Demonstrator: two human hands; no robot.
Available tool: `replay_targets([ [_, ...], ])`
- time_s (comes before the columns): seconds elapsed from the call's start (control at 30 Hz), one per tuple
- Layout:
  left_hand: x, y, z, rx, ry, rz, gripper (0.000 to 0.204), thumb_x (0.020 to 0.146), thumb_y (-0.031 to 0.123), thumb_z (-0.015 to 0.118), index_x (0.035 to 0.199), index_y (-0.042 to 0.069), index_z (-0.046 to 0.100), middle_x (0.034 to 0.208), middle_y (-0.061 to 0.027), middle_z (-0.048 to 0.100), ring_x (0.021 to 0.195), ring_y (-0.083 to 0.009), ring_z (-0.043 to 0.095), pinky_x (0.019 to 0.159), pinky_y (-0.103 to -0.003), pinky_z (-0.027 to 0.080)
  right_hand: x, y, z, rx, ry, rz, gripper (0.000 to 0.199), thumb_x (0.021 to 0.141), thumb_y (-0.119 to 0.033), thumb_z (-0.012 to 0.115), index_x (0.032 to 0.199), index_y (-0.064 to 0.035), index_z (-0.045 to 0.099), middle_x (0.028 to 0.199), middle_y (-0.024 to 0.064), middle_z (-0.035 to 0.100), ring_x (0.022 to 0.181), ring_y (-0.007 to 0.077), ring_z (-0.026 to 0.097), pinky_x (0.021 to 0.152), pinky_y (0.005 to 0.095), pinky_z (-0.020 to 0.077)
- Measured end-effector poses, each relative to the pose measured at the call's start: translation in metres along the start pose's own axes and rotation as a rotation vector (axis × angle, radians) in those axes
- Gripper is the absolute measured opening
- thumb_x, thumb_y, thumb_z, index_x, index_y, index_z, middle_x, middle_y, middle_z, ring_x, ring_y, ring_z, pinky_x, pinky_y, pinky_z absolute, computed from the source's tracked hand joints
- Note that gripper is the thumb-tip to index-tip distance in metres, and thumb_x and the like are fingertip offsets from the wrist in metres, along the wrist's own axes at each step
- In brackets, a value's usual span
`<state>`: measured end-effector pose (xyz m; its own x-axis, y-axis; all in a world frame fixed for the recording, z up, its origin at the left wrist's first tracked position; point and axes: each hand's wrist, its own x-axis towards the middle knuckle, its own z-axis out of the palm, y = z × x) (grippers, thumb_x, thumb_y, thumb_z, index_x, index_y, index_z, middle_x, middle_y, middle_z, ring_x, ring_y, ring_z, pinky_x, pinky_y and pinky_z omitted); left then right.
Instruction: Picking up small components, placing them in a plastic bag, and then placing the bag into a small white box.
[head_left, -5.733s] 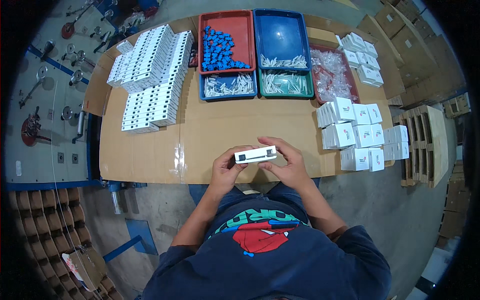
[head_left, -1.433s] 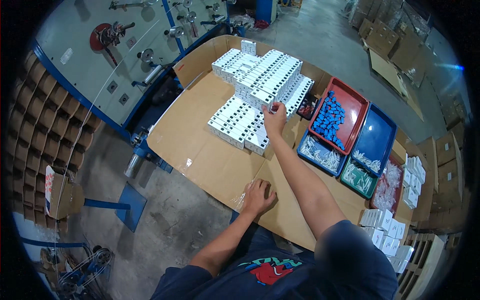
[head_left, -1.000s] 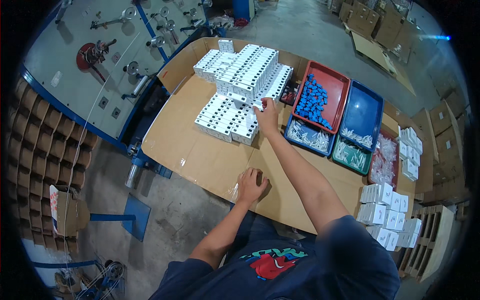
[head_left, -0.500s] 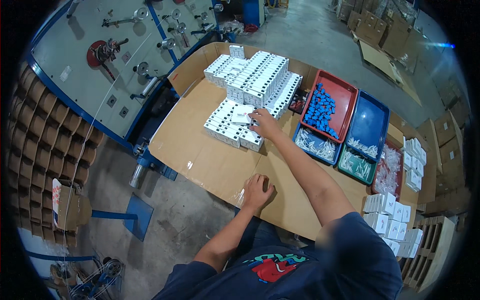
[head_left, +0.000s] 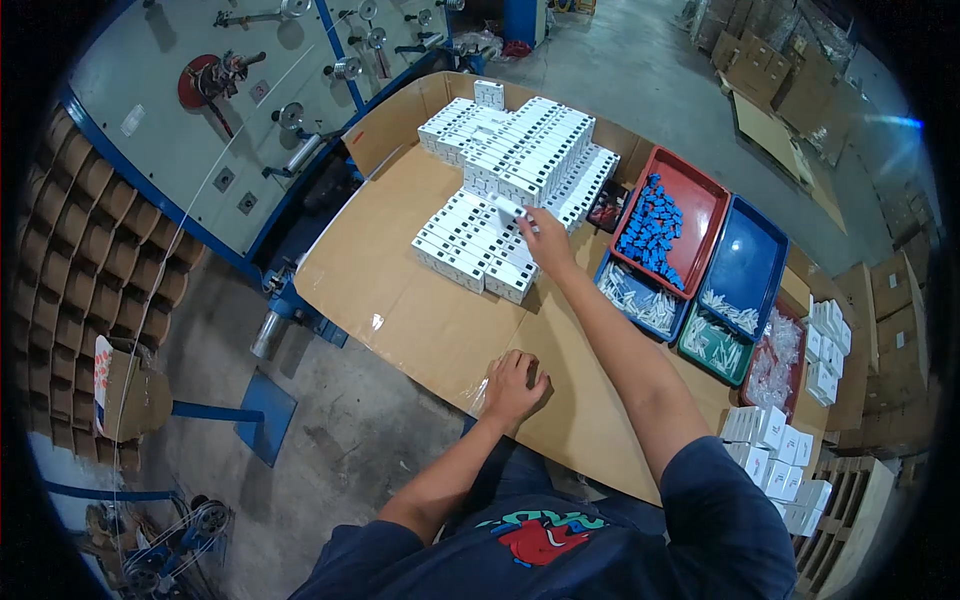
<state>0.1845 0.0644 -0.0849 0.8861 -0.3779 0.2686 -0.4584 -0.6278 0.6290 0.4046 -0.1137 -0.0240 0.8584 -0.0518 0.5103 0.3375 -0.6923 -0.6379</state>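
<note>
Pinched in my right hand (head_left: 548, 244) is a small flat white box (head_left: 508, 209), tilted above the front rows of like boxes. These white boxes (head_left: 455, 250) stand on edge, packed tightly side by side, with dark marks along their upper edges. Behind them, more rows rise into a higher stack (head_left: 535, 145). My left hand (head_left: 514, 388) lies near the close edge of the cardboard-covered table (head_left: 390, 270), fingers loosely bent and apart, holding nothing.
Right of the stacks are a red tray (head_left: 703, 195) of blue pieces, blue trays (head_left: 752, 240) and a green tray (head_left: 705, 345) with white pieces, and a red tray of clear plastic bags (head_left: 775, 350). More white boxes (head_left: 770, 455) pile at the right. A machine panel (head_left: 240, 130) stands left.
My right hand has lifted the white box off the front rows and tilted it up. My left hand stays where it was. The whole view has shifted slightly.
</note>
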Motion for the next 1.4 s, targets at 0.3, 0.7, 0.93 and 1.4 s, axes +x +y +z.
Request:
replay_targets([
  [0.3, 0.000, -0.002, 0.002, -0.004, 0.007, 0.023, 0.030, 0.085, 0.034, 0.072, 0.101, 0.011, 0.065, 0.098, -0.0084, 0.060, 0.096, -0.0291, 0.060, 0.085, -0.044, 0.044, 0.011, -0.010, 0.010, 0.120, 0.365, 0.239, 0.028, 0.097, -0.023, 0.071, 0.109, 0.0032, 0.067, 0.097, 0.0166, 0.068, 0.076, 0.0260, 0.070, 0.070, 0.0379, 0.0553],
  [0.7, -0.001, 0.000, 0.000, -0.032, -0.036, -0.012, 0.030, 0.085, 0.033, 0.072, 0.103, 0.010, 0.065, 0.100, -0.0090, 0.060, 0.100, -0.0299, 0.060, 0.088, -0.045, 0.044, 0.016, -0.017, 0.016, -0.042, 0.321, 0.340, 0.037, 0.092, -0.032, 0.076, 0.101, -0.0010, 0.060, 0.103, 0.0173, 0.065, 0.084, 0.0353, 0.067, 0.075, 0.0443, 0.0536],
  [0.93, 0.001, 0.002, 0.000, -0.022, -0.048, -0.020, 0.030, 0.085, 0.032, 0.073, 0.102, 0.009, 0.064, 0.100, -0.0095, 0.060, 0.100, -0.0300, 0.060, 0.088, -0.046, 0.044, 0.022, -0.008, 0.018, -0.063, 0.296, 0.376, 0.038, 0.087, -0.032, 0.079, 0.097, -0.0014, 0.059, 0.093, 0.0167, 0.066, 0.085, 0.0375, 0.066, 0.074, 0.0460, 0.0530],
  [1.4, 0.002, 0.001, 0.002, -0.012, -0.034, -0.003, 0.032, 0.084, 0.031, 0.073, 0.104, 0.008, 0.065, 0.101, -0.0103, 0.061, 0.100, -0.0307, 0.060, 0.087, -0.045, 0.043, 0.021, -0.015, 0.023, -0.084, 0.381, 0.384, 0.046, 0.083, -0.038, 0.084, 0.084, -0.0017, 0.055, 0.081, 0.0164, 0.064, 0.076, 0.0360, 0.064, 0.069, 0.0459, 0.0510],
])
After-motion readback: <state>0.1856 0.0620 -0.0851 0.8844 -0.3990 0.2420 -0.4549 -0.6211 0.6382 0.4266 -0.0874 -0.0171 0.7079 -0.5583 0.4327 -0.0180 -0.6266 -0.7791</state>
